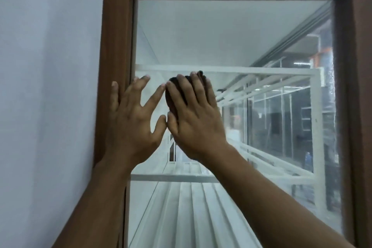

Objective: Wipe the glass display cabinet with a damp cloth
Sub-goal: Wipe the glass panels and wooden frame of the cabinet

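The glass pane (231, 32) of the display cabinet fills the middle of the view, set in a brown wooden frame (114, 36). My right hand (195, 115) lies flat with straight fingers on a dark cloth (171, 98), pressing it against the glass at mid-height near the left side. Only the cloth's left edge and a tip above my fingers show. My left hand (132, 115) is spread open beside it, its fingers resting on the left frame and the glass edge. The thumbs of both hands nearly touch.
A pale wall (46, 86) runs along the left of the wooden frame. Behind the glass are white shelf rails (261, 74) and white slats lower down. The right strip of the glass (330, 78) looks speckled with droplets or smears.
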The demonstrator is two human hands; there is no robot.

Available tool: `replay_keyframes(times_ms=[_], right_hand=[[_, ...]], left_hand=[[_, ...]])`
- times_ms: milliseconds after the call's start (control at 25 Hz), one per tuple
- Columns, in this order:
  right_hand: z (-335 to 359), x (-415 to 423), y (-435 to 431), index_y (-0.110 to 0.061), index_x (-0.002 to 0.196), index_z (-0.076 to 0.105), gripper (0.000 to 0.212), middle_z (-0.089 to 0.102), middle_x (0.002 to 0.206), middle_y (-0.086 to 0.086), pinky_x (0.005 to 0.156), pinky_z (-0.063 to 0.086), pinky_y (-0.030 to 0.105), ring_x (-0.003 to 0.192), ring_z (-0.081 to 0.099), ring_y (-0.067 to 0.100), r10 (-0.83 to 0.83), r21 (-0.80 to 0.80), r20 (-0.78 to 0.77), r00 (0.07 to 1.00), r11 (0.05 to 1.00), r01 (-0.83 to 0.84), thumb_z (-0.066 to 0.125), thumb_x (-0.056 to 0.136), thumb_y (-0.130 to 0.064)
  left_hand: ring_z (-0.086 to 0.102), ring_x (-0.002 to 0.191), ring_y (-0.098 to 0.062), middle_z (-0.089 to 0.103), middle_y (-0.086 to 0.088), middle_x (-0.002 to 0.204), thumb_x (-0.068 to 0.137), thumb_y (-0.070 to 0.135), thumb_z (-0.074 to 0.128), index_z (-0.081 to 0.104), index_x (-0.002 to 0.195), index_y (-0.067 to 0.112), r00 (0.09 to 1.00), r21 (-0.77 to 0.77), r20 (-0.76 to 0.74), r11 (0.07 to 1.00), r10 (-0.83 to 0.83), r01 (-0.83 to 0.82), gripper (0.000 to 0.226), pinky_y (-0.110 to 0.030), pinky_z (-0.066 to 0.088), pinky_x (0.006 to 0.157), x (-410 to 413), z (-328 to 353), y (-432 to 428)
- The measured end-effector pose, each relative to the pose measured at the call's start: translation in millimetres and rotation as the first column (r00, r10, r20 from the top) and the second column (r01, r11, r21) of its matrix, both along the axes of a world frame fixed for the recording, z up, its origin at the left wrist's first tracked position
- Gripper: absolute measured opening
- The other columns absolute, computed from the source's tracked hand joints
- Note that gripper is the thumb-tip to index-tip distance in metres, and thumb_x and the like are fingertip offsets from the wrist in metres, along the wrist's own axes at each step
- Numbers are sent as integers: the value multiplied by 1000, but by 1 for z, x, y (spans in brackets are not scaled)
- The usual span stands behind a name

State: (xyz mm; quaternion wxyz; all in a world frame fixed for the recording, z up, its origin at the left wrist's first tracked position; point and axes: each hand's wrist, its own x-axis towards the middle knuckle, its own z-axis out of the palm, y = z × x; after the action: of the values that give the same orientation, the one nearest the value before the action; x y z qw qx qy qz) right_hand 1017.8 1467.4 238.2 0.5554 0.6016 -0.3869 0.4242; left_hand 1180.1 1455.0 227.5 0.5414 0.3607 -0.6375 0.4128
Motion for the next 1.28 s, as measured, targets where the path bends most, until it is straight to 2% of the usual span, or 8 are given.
replay_keyframes(times_ms=[80,240,440,680,920,1120,1200,1280], right_hand=[[-34,-23,4,-9,148,48,58,47,150,15,126,19,53,145,36,39,-16,-7,-29,999,1000,15,53,95,-31],[-38,-56,13,-10,147,41,58,38,150,15,128,9,50,145,29,38,-57,-24,314,948,997,68,48,94,-34],[-154,-16,8,-9,150,44,59,43,153,13,126,17,54,149,31,37,-31,68,-102,994,997,38,47,98,-35],[-148,-46,10,-11,147,44,59,43,151,14,127,13,52,147,30,38,-24,-10,308,951,1000,29,53,92,-31],[-242,-45,10,-9,151,45,61,41,157,16,125,21,58,151,29,40,-58,79,-192,980,994,74,51,96,-34],[-204,-80,16,-7,149,41,62,36,153,18,126,13,57,146,29,43,-69,31,315,946,998,63,48,93,-33],[-205,-38,11,-5,150,42,61,38,156,20,125,13,58,149,28,44,-48,36,265,963,999,39,48,94,-31],[-247,-5,5,-6,151,42,60,38,158,17,125,16,59,152,26,41,-2,105,23,1000,994,0,50,97,-31]], left_hand=[[29,151,-26,36,-8,159,92,44,44,43,152,29,1000,17,16,1000,-1,1,62,-53,2,126,3,-31,2],[27,152,-25,34,-6,160,93,48,39,41,153,30,999,31,35,999,14,-15,63,-53,0,126,2,-84,2],[28,152,-25,33,-6,161,92,47,44,41,154,29,1000,25,11,1000,-1,1,64,-52,2,126,-4,-150,1],[26,153,-25,32,-6,161,93,47,46,41,153,29,999,20,38,1000,10,-11,63,-53,-2,126,-3,-182,-1],[28,152,-26,35,-7,160,92,41,51,43,152,28,999,-7,37,1000,-2,2,62,-55,1,126,-1,-189,-3],[36,148,-25,41,-8,156,91,30,56,53,146,24,994,-9,-33,995,-103,103,55,-51,3,127,2,-209,-4],[36,147,-25,42,-8,155,92,29,56,53,146,23,992,-14,-26,993,-120,120,54,-51,4,127,3,-216,-5],[37,147,-26,44,-9,153,91,27,55,53,146,22,994,-30,-9,994,-107,107,55,-49,5,127,5,-226,-5]])
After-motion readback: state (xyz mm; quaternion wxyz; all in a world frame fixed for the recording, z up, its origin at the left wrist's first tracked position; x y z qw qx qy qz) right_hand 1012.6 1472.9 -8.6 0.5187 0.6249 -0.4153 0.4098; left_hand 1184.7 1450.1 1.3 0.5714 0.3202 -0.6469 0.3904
